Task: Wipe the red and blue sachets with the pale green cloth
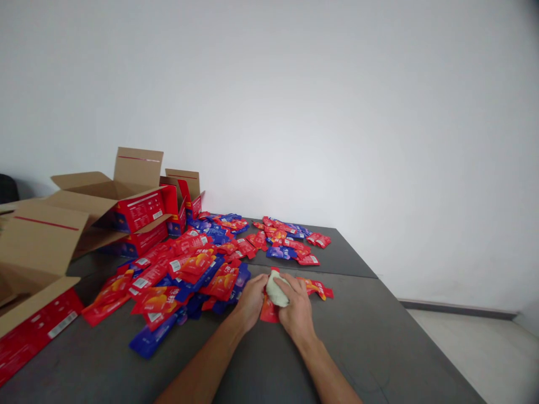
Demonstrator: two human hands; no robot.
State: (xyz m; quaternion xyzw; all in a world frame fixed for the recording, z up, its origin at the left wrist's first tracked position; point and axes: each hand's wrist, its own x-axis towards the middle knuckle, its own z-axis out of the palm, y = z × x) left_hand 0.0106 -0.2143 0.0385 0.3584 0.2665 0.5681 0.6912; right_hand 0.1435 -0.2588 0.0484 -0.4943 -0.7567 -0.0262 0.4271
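Observation:
A red pouch (269, 312) is between my two hands, just over the dark table (337, 348). My left hand (251, 300) is closed on the pouch's left edge. In my right hand (298, 307) is a pale green cloth (277, 290), bunched up and pressed against the front of the pouch. The right fingers are wrapped round the cloth and cover part of it. Another red pouch with orange fruit printed on it (315, 288) lies just right of my right hand. Left of my left hand, a red pouch (223, 280) tops a heap.
A big heap of red and blue pouches (185, 264) spreads over the table's left half. A smaller group (290, 241) lies farther back. Open cardboard boxes (138, 210) stand at the left, with another box (42, 320) nearer. A white wall (337, 112) rises behind.

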